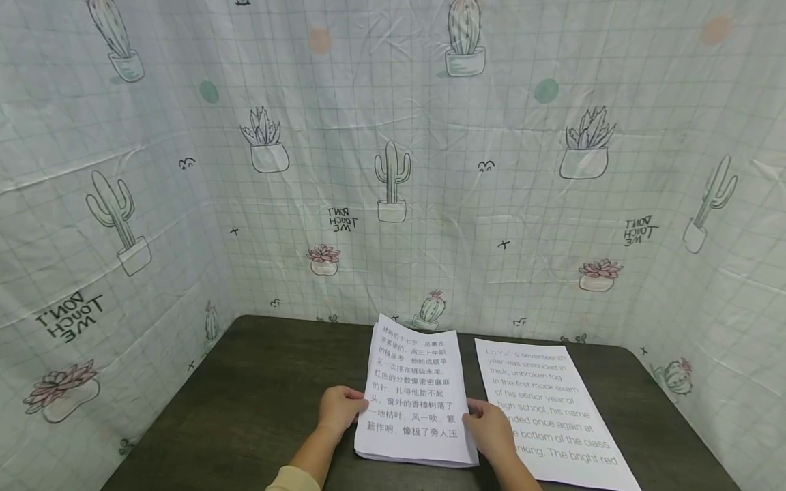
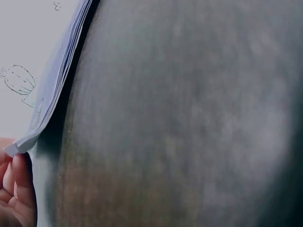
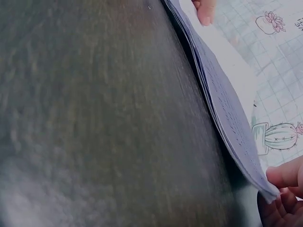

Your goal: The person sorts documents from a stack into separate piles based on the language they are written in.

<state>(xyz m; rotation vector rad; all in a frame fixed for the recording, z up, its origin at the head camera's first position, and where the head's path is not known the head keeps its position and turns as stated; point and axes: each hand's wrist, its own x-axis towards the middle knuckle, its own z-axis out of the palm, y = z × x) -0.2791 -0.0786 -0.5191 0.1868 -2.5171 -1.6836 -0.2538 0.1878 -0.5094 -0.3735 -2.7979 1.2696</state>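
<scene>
A stack of white paper sheets (image 1: 411, 395) printed with Chinese text is held slightly raised between both hands over the dark table. My left hand (image 1: 340, 409) pinches its left edge, thumb on top; in the left wrist view the fingers of that hand (image 2: 18, 189) curl under the bent edge of the pile. My right hand (image 1: 491, 429) pinches the opposite edge. The right wrist view shows thumb and fingers gripping a corner of the layered sheets (image 3: 227, 113), which bow between the hands.
A page with large English text (image 1: 540, 395) lies on the dark wooden table (image 1: 245, 409) to the right, partly covered by my right hand and forearm. Behind and at both sides hangs a white cloth (image 1: 430, 259) with cactus prints.
</scene>
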